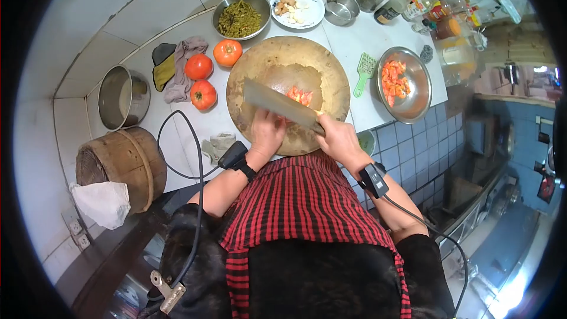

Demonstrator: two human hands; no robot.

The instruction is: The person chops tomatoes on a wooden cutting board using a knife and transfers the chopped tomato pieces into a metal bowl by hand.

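Note:
My right hand (339, 139) is closed round the handle of a cleaver (277, 104), whose broad blade slants across the round wooden chopping board (248, 59). Diced tomato (299, 95) lies on the wet middle of the board, just beyond the blade. My left hand (267, 133) rests at the board's near side with fingers bent. It is closed on a piece of tomato that the blade and fingers mostly hide. Three whole tomatoes (199, 67) sit left of the board. More diced tomato (394, 81) fills part of a steel bowl (420, 101) to the right.
Behind the board stand a bowl of chopped greens (239, 19), a plate (306, 19) with ginger and garlic, and a small metal bowl (341, 9). A green grater (364, 75) lies at right. A pot (124, 97), wooden bucket (133, 168) and loose cable (199, 159) are at left.

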